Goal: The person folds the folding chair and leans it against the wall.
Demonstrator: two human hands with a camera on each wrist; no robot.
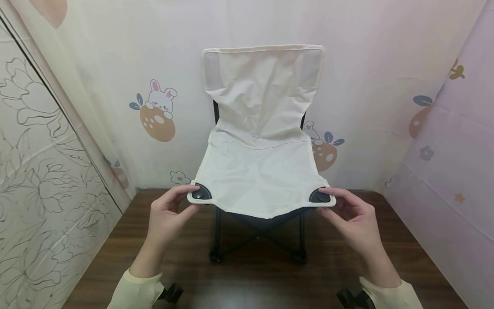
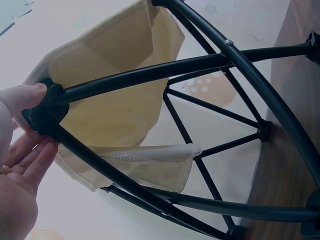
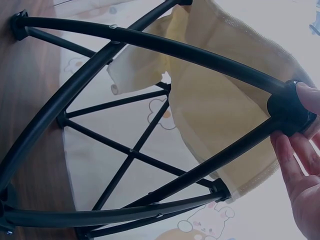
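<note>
Cream folding chair (image 1: 258, 167) pinched at both front corners

Both hands are pinching the chair, one at each front corner of the seat. The left hand (image 1: 166, 219) has a fingertip on top and the thumb beneath, around the dark patch (image 1: 204, 195) at the chair's left front corner; the right hand (image 1: 356, 221) grips the matching patch (image 1: 319, 197) at the right front corner in the same way. From below, the left thumb rests on a black joint (image 2: 52, 112) where the chair's dark tubes (image 2: 145, 75) meet, and the right thumb on its twin (image 3: 287, 112).

The chair stands upright on a brown wood-grain surface (image 1: 258, 283), backrest farthest from the person, its cloth creased. Behind the chair hangs a pale curtain (image 1: 262, 25) printed with rabbits; left of it is a white cloth (image 1: 34, 171) with line-drawn flowers. Nearer than the chair, pale sleeves (image 1: 135, 292) show at both wrists.
</note>
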